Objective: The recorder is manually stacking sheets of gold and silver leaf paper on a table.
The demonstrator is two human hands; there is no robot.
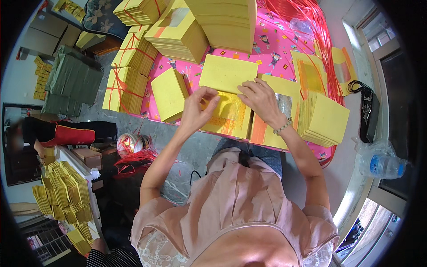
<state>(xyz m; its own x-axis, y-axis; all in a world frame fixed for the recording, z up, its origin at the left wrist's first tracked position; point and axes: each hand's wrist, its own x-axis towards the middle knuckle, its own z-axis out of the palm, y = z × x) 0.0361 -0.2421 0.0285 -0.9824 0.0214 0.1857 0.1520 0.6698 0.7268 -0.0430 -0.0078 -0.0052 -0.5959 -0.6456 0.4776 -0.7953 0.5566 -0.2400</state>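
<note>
A yellow paper sheet [228,73] lies in front of me at the pink table's near edge, its far part folded toward me over a lower part with a gold foil patch [227,107] and orange print. My left hand [199,107] pinches the left end of the fold, thumb and fingers closed. At the right end, my right hand [261,101] is curled with its fingers over the paper; a bead bracelet circles that wrist. Beside the right hand lies another yellow sheet [271,133] with a silver foil patch. A small yellow stack [170,95] sits left of my left hand.
Tall yellow paper stacks [177,38] and bundles tied with red string [126,86] stand far and left. Fanned yellow sheets [327,120] and red strands [322,40] lie right. A plastic bottle [384,167] is by the window. Another person [71,133] works at the left.
</note>
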